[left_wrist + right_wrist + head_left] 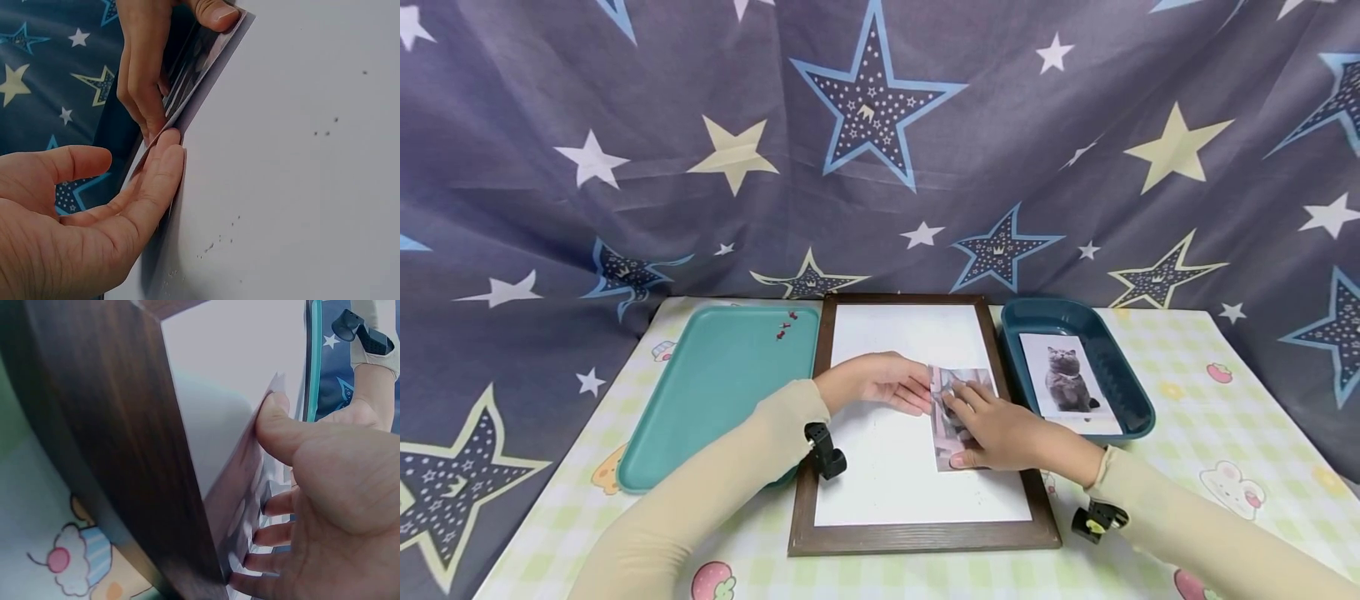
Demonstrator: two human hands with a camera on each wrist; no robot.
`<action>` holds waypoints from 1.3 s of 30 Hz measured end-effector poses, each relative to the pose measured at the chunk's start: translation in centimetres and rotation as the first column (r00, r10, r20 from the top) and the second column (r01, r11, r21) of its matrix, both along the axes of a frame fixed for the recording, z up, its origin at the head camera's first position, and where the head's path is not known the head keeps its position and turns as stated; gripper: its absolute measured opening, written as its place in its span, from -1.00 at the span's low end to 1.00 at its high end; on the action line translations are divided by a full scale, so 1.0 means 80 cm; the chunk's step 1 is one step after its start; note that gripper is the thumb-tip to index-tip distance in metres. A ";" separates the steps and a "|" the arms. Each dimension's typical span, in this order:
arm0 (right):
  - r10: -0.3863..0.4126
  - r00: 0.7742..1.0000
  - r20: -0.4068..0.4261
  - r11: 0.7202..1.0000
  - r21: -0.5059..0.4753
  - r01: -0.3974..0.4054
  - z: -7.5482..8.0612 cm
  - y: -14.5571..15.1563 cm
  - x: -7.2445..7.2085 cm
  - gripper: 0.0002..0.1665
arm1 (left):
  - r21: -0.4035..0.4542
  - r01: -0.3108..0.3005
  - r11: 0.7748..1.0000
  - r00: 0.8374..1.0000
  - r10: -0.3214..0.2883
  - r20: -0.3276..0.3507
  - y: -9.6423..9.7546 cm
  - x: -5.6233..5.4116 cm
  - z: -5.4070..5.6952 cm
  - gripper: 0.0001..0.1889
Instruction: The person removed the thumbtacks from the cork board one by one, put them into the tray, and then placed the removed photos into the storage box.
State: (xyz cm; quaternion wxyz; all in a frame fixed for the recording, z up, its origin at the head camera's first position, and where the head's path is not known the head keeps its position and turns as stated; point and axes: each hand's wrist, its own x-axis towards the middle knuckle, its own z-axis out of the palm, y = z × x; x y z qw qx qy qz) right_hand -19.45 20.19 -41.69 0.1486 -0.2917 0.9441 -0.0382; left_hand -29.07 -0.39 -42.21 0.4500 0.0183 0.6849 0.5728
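A pinkish-grey photo print (pixel 945 446) lies on the right half of a white board (pixel 880 492) in a brown wooden frame (pixel 925 539). My right hand (pixel 1000 429) spreads over the print, thumb and fingertips touching its face. Much of the picture is hidden under that hand. From the left, my left hand (pixel 887 383) reaches to the print's left edge with fingers extended. In the left wrist view, the fingertips of the left hand (pixel 119 231) touch the edge of the print (pixel 203 62), and its thumb stands apart.
Left of the board is a green tray (pixel 722 392) with several red push pins (pixel 785 325) near its far right corner. A dark blue tray (pixel 1138 417) at the right holds a grey cat photo (pixel 1067 383). A checked tablecloth (pixel 1195 400) lies underneath; a starry curtain (pixel 865 242) hangs behind.
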 end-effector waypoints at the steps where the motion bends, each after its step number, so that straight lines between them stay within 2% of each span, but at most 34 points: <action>1: -0.001 1.000 0.000 1.000 0.000 0.001 0.000 0.000 0.000 0.05 | -0.001 0.005 1.000 1.000 -0.005 0.000 0.001 0.000 0.000 -0.75; 5: -0.010 1.000 0.008 1.000 -0.003 0.010 0.001 -0.001 0.001 0.06 | 0.000 0.012 1.000 1.000 -0.012 -0.008 0.002 0.002 -0.001 -0.72; 12: -0.012 1.000 0.012 1.000 -0.003 0.012 0.001 -0.001 0.001 0.07 | 0.002 -0.004 1.000 1.000 0.004 0.001 0.003 0.004 -0.004 -0.84; 21: -0.009 1.000 0.003 1.000 -0.013 0.009 0.000 0.000 0.003 0.10 | -0.010 -0.002 1.000 1.000 0.001 -0.007 0.006 0.005 -0.008 -0.87; 30: -0.003 1.000 -0.029 0.998 -0.070 0.001 -0.002 0.005 0.006 0.09 | -0.034 -0.004 0.999 0.998 0.002 -0.061 0.007 0.008 -0.009 -0.86; 34: 0.004 0.999 -0.040 0.996 -0.088 -0.007 -0.003 0.006 0.008 0.06 | -0.041 -0.014 0.999 0.996 0.011 -0.091 0.008 0.011 -0.007 -0.97; 39: 0.006 0.999 -0.049 0.996 -0.094 -0.011 -0.005 0.007 0.008 0.03 | -0.050 -0.030 0.998 0.994 0.024 -0.106 0.009 0.012 -0.010 -0.89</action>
